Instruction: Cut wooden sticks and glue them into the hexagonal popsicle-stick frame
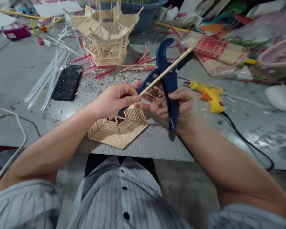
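Note:
My left hand (119,100) pinches one end of a thin wooden stick (168,70), which slants up to the right. In my right hand (183,105) is a blue pipe cutter (166,79), its handles spread and its curved jaw at the top. The stick passes across the cutter; whether it touches the blade I cannot tell. Below both hands a hexagonal roof-like piece (116,133) made of wooden sticks lies on the table, partly covered by my left hand. Behind stands a tiered stick pavilion (105,41) with a flared roof.
A black phone (67,82) lies left beside clear glue sticks (46,79). To the right rests a yellow glue gun (208,93) with a black cord. Packs of sticks (214,51) and red-printed wrapper scraps are further back. A white cable (21,127) loops at the left edge.

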Demonstrator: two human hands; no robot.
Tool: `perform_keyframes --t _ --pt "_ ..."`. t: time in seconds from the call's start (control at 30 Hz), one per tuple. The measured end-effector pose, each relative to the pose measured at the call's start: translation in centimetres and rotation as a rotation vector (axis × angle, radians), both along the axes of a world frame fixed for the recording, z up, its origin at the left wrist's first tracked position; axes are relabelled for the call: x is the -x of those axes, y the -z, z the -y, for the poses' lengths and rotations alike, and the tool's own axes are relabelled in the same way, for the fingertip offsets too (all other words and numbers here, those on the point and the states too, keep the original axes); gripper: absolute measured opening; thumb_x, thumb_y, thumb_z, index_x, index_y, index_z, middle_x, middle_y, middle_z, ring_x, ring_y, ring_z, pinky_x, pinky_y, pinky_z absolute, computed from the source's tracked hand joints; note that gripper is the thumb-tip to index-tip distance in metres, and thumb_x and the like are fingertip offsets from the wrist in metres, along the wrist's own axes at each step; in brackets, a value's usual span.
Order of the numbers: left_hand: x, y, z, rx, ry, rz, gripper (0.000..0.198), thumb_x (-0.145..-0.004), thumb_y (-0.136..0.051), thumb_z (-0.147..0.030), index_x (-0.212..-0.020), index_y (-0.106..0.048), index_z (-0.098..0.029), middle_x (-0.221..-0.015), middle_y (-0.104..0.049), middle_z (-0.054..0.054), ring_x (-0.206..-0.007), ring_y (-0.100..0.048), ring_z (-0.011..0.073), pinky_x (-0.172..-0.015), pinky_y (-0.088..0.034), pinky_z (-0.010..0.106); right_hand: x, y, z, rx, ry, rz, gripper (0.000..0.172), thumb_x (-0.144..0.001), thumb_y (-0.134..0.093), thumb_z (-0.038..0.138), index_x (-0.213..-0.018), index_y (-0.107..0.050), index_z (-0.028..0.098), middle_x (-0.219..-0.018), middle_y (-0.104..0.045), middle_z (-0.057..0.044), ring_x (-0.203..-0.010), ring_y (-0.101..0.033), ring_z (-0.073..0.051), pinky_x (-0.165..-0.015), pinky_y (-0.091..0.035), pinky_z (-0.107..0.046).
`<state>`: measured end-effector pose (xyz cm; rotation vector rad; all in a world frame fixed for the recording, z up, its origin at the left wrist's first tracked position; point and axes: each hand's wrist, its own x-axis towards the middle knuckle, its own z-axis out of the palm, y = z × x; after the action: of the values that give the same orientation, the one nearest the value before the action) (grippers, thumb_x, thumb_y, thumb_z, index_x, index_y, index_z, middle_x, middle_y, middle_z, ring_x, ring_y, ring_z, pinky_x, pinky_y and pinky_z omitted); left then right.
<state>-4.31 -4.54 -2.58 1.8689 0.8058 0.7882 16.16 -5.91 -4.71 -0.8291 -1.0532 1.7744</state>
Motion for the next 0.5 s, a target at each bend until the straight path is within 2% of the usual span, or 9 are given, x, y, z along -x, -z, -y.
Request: perform_keyframes --t 0.1,0.17,0.27,0.4,0.43,0.5 --pt "-0.6 0.5 0.3 -0.002 0.001 -0.003 0.020 -0.087 -0.060 -0.024 -0.070 -0.055 -0.015 -0.066 -0.055 -0.003 -0.062 -0.049 0.0063 -0.060 -0.040 0.021 0.6 -0.2 0.4 -0.029 -0.006 -0.113 0.027 -0.055 -0.052 0.031 -0.082 -0.059 0.032 -0.101 -0.070 0.000 -0.124 -0.052 -0.028 -0.098 -0.044 -0.053" --pt "-0.7 0.4 0.5 -0.005 0.017 0.005 0.019 -0.087 -0.061 -0.025 -0.071 -0.056 -0.015 -0.067 -0.055 -0.003 -0.065 -0.050 0.0067 -0.064 -0.042 0.022 0.8 -0.3 0.5 -0.044 -0.016 -0.122 0.030 -0.054 -0.051 0.027 -0.082 -0.060 0.033 -0.101 -0.070 0.001 -0.122 -0.054 -0.026 -0.096 -0.047 -0.050" --pt "-0.5 -0.2 0.8 -0.018 0.035 0.017 0.017 -0.085 -0.063 -0.026 -0.072 -0.061 -0.015 -0.073 -0.059 -0.001 -0.073 -0.056 0.0091 -0.072 -0.045 0.025 0.7 -0.6 0.5 -0.072 0.020 -0.077 0.037 -0.051 -0.049 0.023 -0.085 -0.060 0.033 -0.095 -0.071 0.003 -0.116 -0.058 -0.023 -0.093 -0.049 -0.045" --pt "-0.3 -0.9 1.0 -0.043 -0.016 -0.032 0.012 -0.079 -0.069 -0.024 -0.071 -0.066 -0.017 -0.095 -0.064 0.003 -0.100 -0.059 0.0157 -0.088 -0.046 0.030 0.5 -0.9 0.4 -0.119 0.045 0.028 0.045 -0.048 -0.048 0.024 -0.090 -0.061 0.033 -0.094 -0.070 0.003 -0.108 -0.062 -0.024 -0.083 -0.051 -0.045" --pt "-0.3 -0.9 1.1 -0.036 -0.023 -0.052 0.011 -0.078 -0.070 -0.025 -0.071 -0.067 -0.017 -0.096 -0.064 0.003 -0.102 -0.059 0.0164 -0.090 -0.045 0.030 0.5 -1.0 0.4 -0.132 0.049 0.047 0.046 -0.048 -0.048 0.024 -0.091 -0.061 0.033 -0.094 -0.070 0.003 -0.107 -0.062 -0.025 -0.080 -0.052 -0.045" --pt "-0.6 -0.7 1.1 0.003 -0.004 -0.087 0.012 -0.079 -0.069 -0.025 -0.071 -0.066 -0.016 -0.089 -0.064 0.002 -0.094 -0.060 0.0150 -0.087 -0.045 0.030 0.6 -1.0 0.5 -0.132 0.059 0.089 0.046 -0.048 -0.048 0.026 -0.091 -0.061 0.034 -0.093 -0.070 0.002 -0.105 -0.061 -0.026 -0.076 -0.052 -0.045"
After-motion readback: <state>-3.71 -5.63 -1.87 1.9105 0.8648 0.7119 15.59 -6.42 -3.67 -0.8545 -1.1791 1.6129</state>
